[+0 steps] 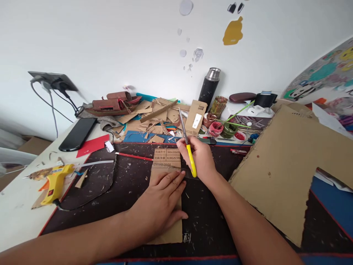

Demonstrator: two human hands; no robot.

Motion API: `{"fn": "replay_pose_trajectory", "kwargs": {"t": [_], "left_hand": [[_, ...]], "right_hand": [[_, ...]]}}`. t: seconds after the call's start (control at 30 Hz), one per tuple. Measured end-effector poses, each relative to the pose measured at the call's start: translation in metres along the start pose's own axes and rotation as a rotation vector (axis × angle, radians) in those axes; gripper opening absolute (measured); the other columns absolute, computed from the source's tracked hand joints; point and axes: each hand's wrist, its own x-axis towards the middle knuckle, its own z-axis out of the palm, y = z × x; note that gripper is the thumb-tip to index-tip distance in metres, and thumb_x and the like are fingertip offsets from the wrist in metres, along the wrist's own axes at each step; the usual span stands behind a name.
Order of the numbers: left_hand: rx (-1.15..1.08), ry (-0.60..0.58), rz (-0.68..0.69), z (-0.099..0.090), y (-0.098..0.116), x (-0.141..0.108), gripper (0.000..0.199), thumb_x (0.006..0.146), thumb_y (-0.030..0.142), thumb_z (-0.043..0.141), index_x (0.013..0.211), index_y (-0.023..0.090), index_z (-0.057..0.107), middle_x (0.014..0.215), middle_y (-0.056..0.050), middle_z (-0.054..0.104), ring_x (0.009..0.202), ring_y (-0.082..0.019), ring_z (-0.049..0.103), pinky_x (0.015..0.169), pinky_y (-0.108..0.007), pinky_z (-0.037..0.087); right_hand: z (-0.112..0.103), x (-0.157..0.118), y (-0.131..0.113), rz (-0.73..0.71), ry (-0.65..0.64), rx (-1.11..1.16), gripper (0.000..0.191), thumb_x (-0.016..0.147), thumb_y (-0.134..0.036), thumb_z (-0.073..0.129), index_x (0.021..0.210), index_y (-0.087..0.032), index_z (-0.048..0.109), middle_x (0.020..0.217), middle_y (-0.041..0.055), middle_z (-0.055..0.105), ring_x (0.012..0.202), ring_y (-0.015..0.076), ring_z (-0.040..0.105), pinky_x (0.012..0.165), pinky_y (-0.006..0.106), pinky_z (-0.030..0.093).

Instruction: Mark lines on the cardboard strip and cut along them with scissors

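Observation:
My left hand [164, 195] lies spread over a strip of brown cardboard [165, 160] with printed text and numbers at its far end. Under the fingertips, a thin clear strip that looks like a ruler [171, 167] crosses the cardboard. My right hand [203, 158] is closed round yellow-handled scissors [190, 152], just right of the strip's far end. Their blades look closed together and point up and away. A red pencil [134, 156] rests on the dark mat, its far end reaching the cardboard's left edge.
A yellow glue gun [56, 184] lies at left with its cable on the mat [110, 224]. Cardboard scraps [154, 117], a model boat [114, 105], paint jars [216, 129] and a black flask [209, 86] stand along the back. A large cardboard piece [278, 165] covers the right.

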Motion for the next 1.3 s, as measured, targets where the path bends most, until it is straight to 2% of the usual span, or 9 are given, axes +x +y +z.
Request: {"fn": "replay_pose_trajectory", "kwargs": {"t": [0.17,0.33,0.5,0.6,0.83,1.03,1.3], "left_hand": [[0.032,0.034,-0.009,-0.003,0.002,0.008,0.072,0.109,0.065,0.06,0.152,0.007,0.064,0.166,-0.021,0.058,0.148,-0.038,0.059,0.12,-0.052,0.045],[0.095,0.08,-0.028,-0.01,-0.004,-0.002,0.063,0.114,0.056,0.053,0.152,0.007,0.063,0.166,-0.019,0.059,0.15,-0.036,0.057,0.123,-0.051,0.041],[0.081,0.08,-0.066,-0.001,-0.008,-0.013,0.066,0.115,0.057,0.05,0.156,0.007,0.06,0.164,-0.019,0.061,0.151,-0.034,0.056,0.125,-0.051,0.037],[0.082,0.092,-0.074,0.002,-0.006,-0.016,0.067,0.115,0.059,0.048,0.157,0.008,0.059,0.166,-0.018,0.059,0.152,-0.034,0.055,0.127,-0.05,0.035],[0.053,0.09,-0.118,0.002,0.001,-0.016,0.067,0.11,0.049,0.059,0.159,0.003,0.054,0.17,-0.021,0.053,0.154,-0.035,0.051,0.127,-0.049,0.03],[0.081,0.091,-0.116,0.0,0.001,-0.015,0.065,0.113,0.053,0.051,0.155,0.004,0.058,0.167,-0.02,0.058,0.149,-0.034,0.054,0.125,-0.048,0.03],[0.051,0.071,-0.139,-0.001,0.001,-0.015,0.069,0.114,0.055,0.05,0.16,0.004,0.052,0.169,-0.019,0.055,0.152,-0.034,0.052,0.126,-0.049,0.03]], "right_hand": [[0.001,0.001,0.001,0.01,-0.006,-0.028,0.03,0.102,-0.05,0.062,0.089,-0.024,0.069,0.078,0.0045,0.078,0.064,0.0193,0.07,0.062,0.027,0.051],[0.001,-0.001,0.001,0.012,-0.012,0.003,0.029,0.102,-0.049,0.063,0.091,-0.023,0.071,0.075,0.0029,0.075,0.062,0.0177,0.066,0.059,0.026,0.048],[0.001,-0.003,0.001,0.103,-0.033,0.081,0.034,0.1,-0.056,0.07,0.095,-0.023,0.072,0.059,-0.0031,0.062,0.047,0.0152,0.057,0.047,0.024,0.042],[0.002,-0.004,0.003,0.145,-0.027,0.141,0.037,0.099,-0.06,0.072,0.097,-0.023,0.073,0.057,-0.0042,0.059,0.043,0.0145,0.054,0.043,0.023,0.042],[0.002,-0.006,0.0,0.183,-0.019,0.187,0.038,0.098,-0.061,0.073,0.096,-0.023,0.072,0.056,-0.0044,0.058,0.042,0.0141,0.053,0.041,0.023,0.042],[-0.002,-0.006,-0.001,0.172,0.003,0.172,0.038,0.099,-0.061,0.072,0.096,-0.022,0.072,0.055,-0.0039,0.058,0.044,0.0156,0.057,0.042,0.024,0.044],[-0.007,-0.007,-0.014,0.122,0.012,0.114,0.032,0.102,-0.054,0.069,0.096,-0.023,0.073,0.053,-0.0049,0.057,0.042,0.0144,0.055,0.042,0.024,0.043]]}}
